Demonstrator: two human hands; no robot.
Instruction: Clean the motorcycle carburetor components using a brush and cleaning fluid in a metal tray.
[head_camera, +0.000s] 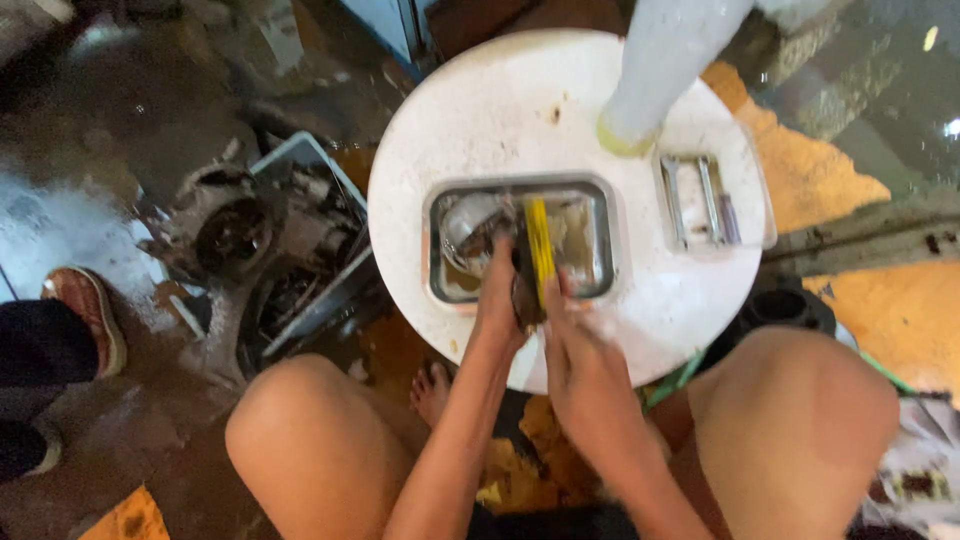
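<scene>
- While both hands work inside the metal tray (600, 215) on the round white surface (500, 110), the left hand (497, 300) grips a dark part (525, 290).
- The right hand (580, 355) is closed on a yellow tool (539, 245), its long axis pointing away from the person.
- Beyond the right hand stands a white bottle (660, 60); a clear lid (705, 200) lies right of it.
</scene>
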